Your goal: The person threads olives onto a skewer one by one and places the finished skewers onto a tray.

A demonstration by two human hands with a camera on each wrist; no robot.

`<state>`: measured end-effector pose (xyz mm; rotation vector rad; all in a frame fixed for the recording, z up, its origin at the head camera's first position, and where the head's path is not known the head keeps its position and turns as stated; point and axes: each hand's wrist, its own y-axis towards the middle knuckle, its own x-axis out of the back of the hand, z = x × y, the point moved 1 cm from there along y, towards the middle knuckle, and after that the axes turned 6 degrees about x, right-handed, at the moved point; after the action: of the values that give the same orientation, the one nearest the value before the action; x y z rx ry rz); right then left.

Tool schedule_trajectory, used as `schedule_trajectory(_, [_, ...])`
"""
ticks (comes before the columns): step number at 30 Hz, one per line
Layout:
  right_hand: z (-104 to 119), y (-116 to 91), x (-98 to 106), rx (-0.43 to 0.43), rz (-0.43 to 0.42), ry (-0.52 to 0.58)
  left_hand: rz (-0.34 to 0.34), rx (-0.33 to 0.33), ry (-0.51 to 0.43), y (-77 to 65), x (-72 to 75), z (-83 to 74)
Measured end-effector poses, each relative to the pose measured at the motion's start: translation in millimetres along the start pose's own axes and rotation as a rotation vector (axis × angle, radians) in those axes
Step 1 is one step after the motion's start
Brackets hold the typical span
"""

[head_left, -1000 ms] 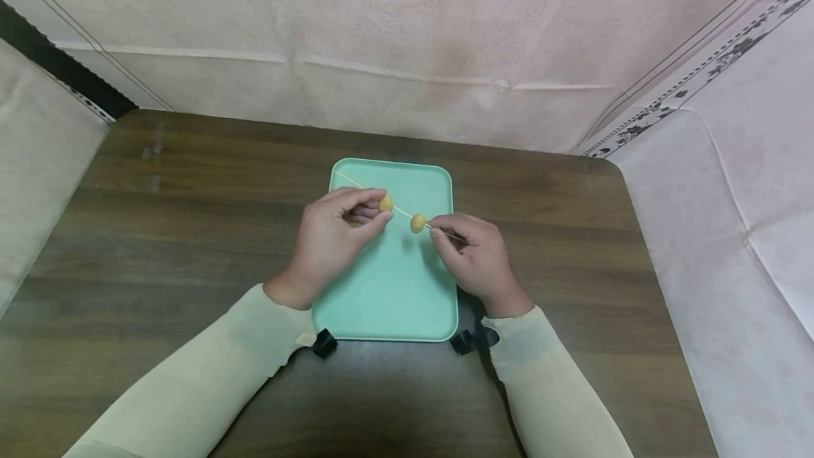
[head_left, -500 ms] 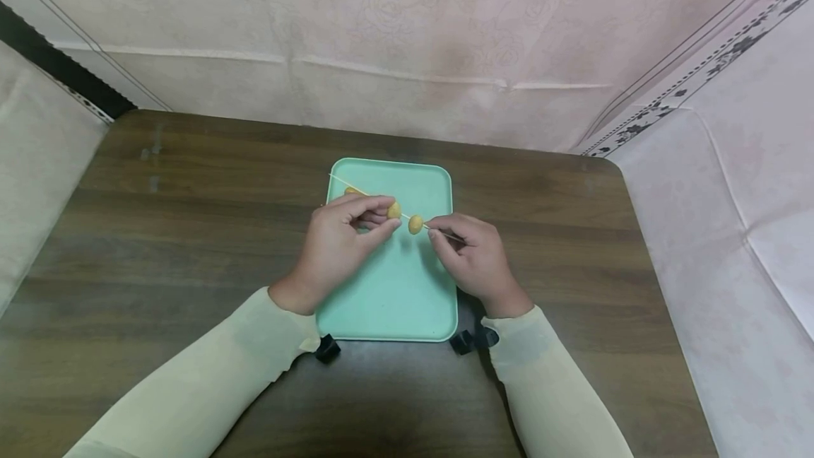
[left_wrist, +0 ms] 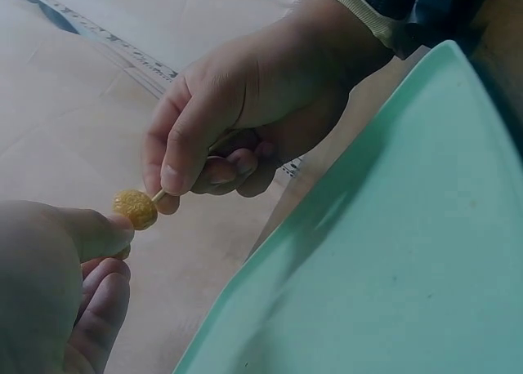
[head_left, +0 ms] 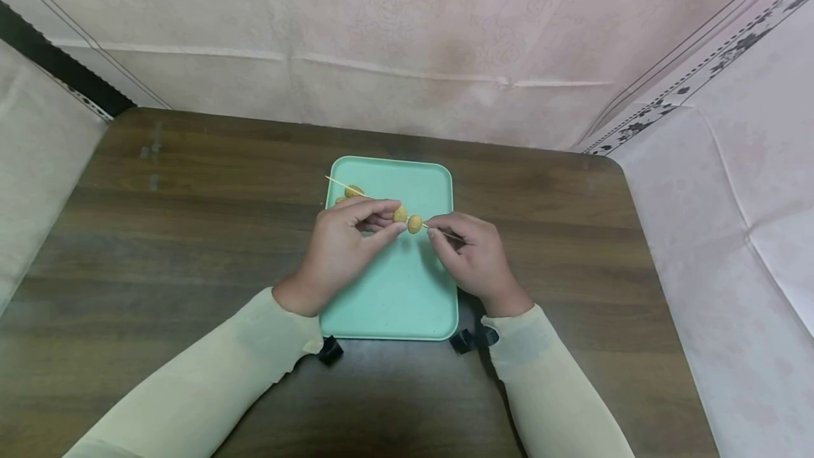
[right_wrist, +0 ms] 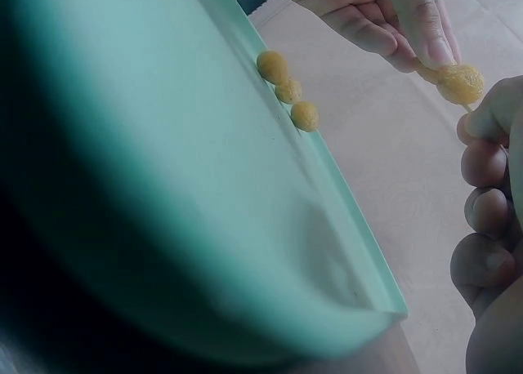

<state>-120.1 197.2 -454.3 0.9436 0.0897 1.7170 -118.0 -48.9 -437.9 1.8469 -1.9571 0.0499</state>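
Note:
A thin wooden skewer (head_left: 340, 183) slants over the tray in the head view, with its far end out past my left hand. My right hand (head_left: 475, 251) grips its near end between thumb and fingers. Threaded just beyond those fingertips is one yellow round ball (head_left: 415, 224), wrinkled like a small fried ball. My left hand (head_left: 343, 242) pinches a second yellow ball (head_left: 399, 213) on the skewer, close against the first. The left wrist view shows the first ball (left_wrist: 135, 210) clearly, while my left thumb mostly hides the second.
A mint-green tray (head_left: 394, 302) lies under both hands on a brown wooden table (head_left: 159, 267). Along one tray edge sit three loose yellow balls (right_wrist: 288, 91), partly hidden by my left hand in the head view. Pale cloth (head_left: 381, 34) hangs behind the table.
My left hand has slid its ball along the skewer, rightward and nearer, up to the first ball. Loose balls behind that hand have come into view. My right hand has barely moved.

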Motion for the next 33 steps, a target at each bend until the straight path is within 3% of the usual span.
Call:
schedule_trajectory(11, [2.2, 1.2, -3.0, -0.012, -0.002, -0.03, 0.0, -0.058, 0.033, -1.8, 0.2, 1.0])
schedule_trajectory(22, [3.0, 6.8, 5.2, -0.159, 0.035, -0.167, 0.033, -0.097, 0.154, 1.2, 5.9, 1.4])
schedule_trajectory(26, [2.4, 8.4, 11.3, -0.223, 0.049, -0.212, 0.095, -0.022, 0.339, 9.3, 17.2, 3.4])
schedule_trajectory(30, [0.5, 9.3, 13.8, -0.281, 0.063, -0.219, 0.222, 0.086, 0.582, 17.9, 30.0, 8.6])
schedule_trajectory(33, [-0.9, 10.3, 14.2, -0.302, 0.065, -0.213, 0.326, 0.163, 0.677, 22.2, 39.5, 11.2])
